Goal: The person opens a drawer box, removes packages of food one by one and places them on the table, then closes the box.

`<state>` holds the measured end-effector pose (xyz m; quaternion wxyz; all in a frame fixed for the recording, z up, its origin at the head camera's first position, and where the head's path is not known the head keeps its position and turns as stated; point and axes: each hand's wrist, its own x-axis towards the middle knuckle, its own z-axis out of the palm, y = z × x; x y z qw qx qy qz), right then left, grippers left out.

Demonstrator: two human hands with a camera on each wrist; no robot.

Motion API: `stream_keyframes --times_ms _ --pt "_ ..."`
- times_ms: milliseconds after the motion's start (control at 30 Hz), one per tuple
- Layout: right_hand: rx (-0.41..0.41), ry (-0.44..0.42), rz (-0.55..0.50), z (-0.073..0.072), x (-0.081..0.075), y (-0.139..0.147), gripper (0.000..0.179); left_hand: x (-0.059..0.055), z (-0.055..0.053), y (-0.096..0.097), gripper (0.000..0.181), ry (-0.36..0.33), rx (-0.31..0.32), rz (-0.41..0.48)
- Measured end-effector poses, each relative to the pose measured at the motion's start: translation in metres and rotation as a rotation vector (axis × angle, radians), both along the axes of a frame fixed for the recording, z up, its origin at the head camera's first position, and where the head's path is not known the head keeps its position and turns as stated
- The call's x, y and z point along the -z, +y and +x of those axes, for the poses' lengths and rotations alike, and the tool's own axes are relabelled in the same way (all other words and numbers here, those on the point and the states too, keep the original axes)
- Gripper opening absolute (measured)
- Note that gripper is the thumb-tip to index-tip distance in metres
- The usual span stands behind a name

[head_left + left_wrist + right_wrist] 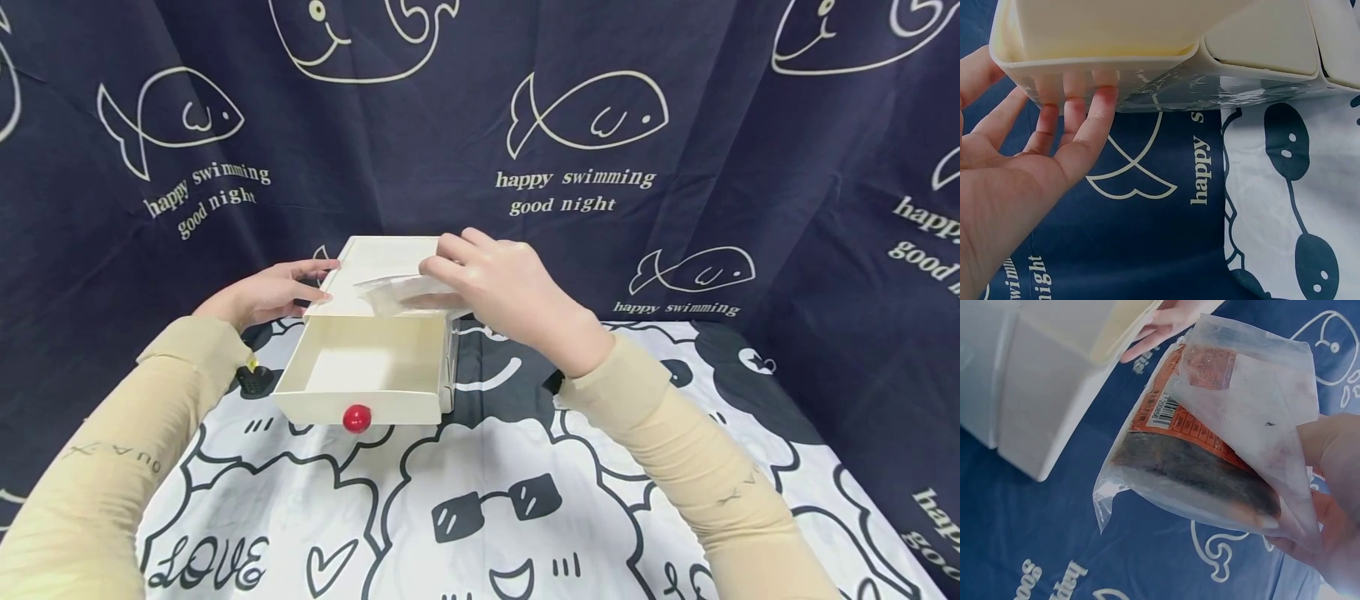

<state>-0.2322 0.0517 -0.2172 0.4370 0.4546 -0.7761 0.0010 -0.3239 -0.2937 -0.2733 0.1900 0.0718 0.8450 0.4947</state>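
Note:
A white drawer unit (390, 250) stands at the back of the table, its top drawer (360, 407) pulled out towards me. The drawer has a round red knob (357, 418). My left hand (262, 292) touches the unit's left side with outstretched, spread fingers; in the left wrist view, fingertips (1105, 97) rest against its wall. Above the unit's right side, my right hand (506, 279) pinches a clear plastic bag (401, 292) by one end. In the right wrist view, the bag has an orange label (1191, 428) with a barcode and dark contents (1191, 469).
A black-and-white cartoon cloth (480, 508) covers the table. Behind it hangs a dark blue curtain (435, 167) with fish drawings and lettering. Part of a small black object (553, 382) shows by the right sleeve.

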Motion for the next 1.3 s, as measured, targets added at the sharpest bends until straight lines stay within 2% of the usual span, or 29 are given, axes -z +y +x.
stream_keyframes --times_ms 200,400,767,1000,1300 --pt "0.032 0.018 -0.023 -0.013 0.006 0.018 0.011 0.000 0.000 0.001 0.073 -0.007 -0.013 -0.001" --pt "0.054 0.011 -0.036 -0.030 0.014 0.038 0.019 0.001 0.001 0.001 0.073 -0.003 -0.020 -0.002" --pt "0.114 -0.007 -0.060 -0.059 0.042 0.073 0.031 -0.003 0.004 0.003 0.075 0.010 -0.017 -0.011" --pt "0.124 0.010 -0.064 -0.079 0.061 0.089 0.030 -0.004 0.004 0.003 0.076 0.010 -0.016 -0.017" --pt "0.171 -0.029 -0.022 -0.099 0.093 0.105 0.033 -0.004 0.005 0.002 0.076 0.012 -0.007 -0.020"
